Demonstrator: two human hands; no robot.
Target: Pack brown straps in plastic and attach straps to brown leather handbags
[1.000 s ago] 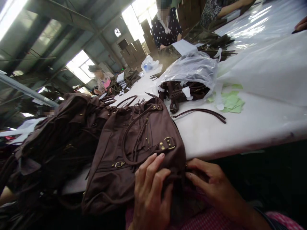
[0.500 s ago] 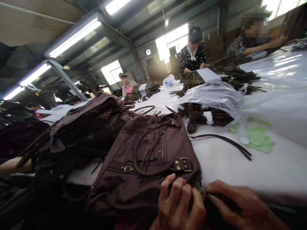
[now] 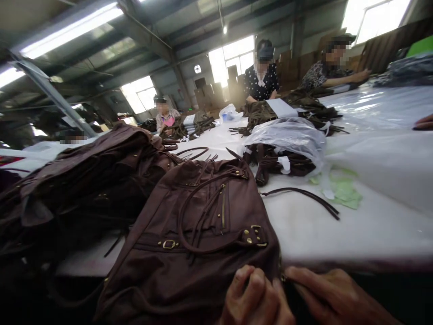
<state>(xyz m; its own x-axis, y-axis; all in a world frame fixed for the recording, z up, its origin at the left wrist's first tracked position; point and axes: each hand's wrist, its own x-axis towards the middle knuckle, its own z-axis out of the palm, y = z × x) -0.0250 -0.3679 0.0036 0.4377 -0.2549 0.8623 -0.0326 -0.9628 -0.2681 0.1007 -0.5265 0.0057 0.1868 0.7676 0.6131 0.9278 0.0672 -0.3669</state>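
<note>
A dark brown handbag with brass-coloured buckles, cord ties and a looped handle lies across the table's front edge. Its lower right side is under my left hand, whose fingers are curled in and closed on the bag. Just beyond that side, my right hand has thumb and forefinger pinched together beside a small brass-coloured fitting. What the pinch holds is hidden. A zip runs down a panel on the bag's upper half.
Piled brown bags stand at left. Beyond the handbag are a plastic-wrapped bundle, green scraps and a loose strap on the white table. Several people work across it; another person's hand shows at the right edge.
My view has shifted, so the table scene sits further left. The fingers of my left hand have curled in tighter. Another person's hand now shows at right; the forearm at left is gone from view.
</note>
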